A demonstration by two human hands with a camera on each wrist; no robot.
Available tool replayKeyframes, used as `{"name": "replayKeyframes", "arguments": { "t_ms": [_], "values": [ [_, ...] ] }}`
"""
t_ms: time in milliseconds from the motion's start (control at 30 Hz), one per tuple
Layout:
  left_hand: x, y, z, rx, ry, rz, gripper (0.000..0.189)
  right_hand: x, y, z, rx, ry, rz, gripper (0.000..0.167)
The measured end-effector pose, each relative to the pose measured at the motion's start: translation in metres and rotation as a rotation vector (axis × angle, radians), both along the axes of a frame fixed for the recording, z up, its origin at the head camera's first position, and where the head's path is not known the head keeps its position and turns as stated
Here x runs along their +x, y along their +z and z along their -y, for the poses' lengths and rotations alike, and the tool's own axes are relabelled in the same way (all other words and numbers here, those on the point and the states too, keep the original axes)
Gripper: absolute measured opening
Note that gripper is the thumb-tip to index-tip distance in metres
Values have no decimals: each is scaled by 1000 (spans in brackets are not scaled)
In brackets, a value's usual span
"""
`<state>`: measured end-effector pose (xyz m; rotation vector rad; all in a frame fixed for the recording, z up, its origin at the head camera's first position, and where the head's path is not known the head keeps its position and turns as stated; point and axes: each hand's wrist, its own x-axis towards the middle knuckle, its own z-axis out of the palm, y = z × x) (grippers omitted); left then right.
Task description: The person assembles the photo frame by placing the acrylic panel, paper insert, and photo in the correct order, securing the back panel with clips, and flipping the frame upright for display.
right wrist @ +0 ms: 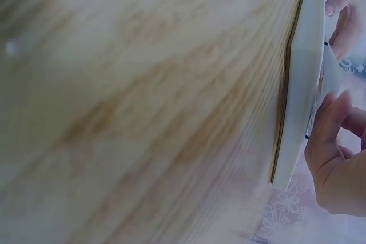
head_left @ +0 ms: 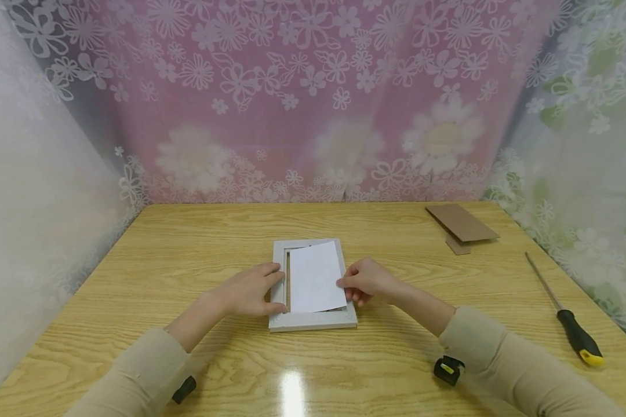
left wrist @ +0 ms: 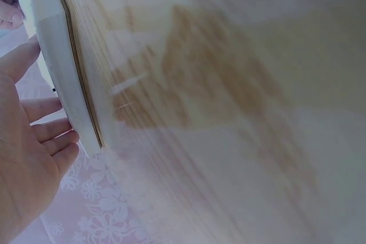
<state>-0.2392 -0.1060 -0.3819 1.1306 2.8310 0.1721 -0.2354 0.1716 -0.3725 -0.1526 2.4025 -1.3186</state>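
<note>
A white picture frame (head_left: 313,320) lies flat on the table in the head view, its opening partly covered by a white sheet of paper (head_left: 317,278). The sheet sits slightly askew, its right edge overlapping the frame's right side. My right hand (head_left: 370,281) pinches that edge between thumb and fingers. On the other side, my left hand (head_left: 253,289) rests against the frame's left border with fingers spread. The left wrist view has the left fingers (left wrist: 54,132) along the frame's side (left wrist: 63,67). In the right wrist view, the right hand (right wrist: 337,158) is beside the frame's edge (right wrist: 302,72).
At the back right lie a brown cardboard piece (head_left: 461,223) and a smaller one (head_left: 458,245) partly under it. A screwdriver (head_left: 571,330) with a black and yellow handle lies near the table's right edge. Flowered curtains (head_left: 313,116) hang behind and along both sides.
</note>
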Motion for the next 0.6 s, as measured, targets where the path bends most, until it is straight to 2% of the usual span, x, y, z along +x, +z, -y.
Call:
{"name": "replayKeyframes", "arguments": {
  "t_ms": [267,600],
  "values": [
    [1,1,0,24,-7,3,76,-1,0,5,94,14,-35,22],
    [0,0,0,14,0,9,76,-2,-2,11,138,33,-69,23]
  ]
}}
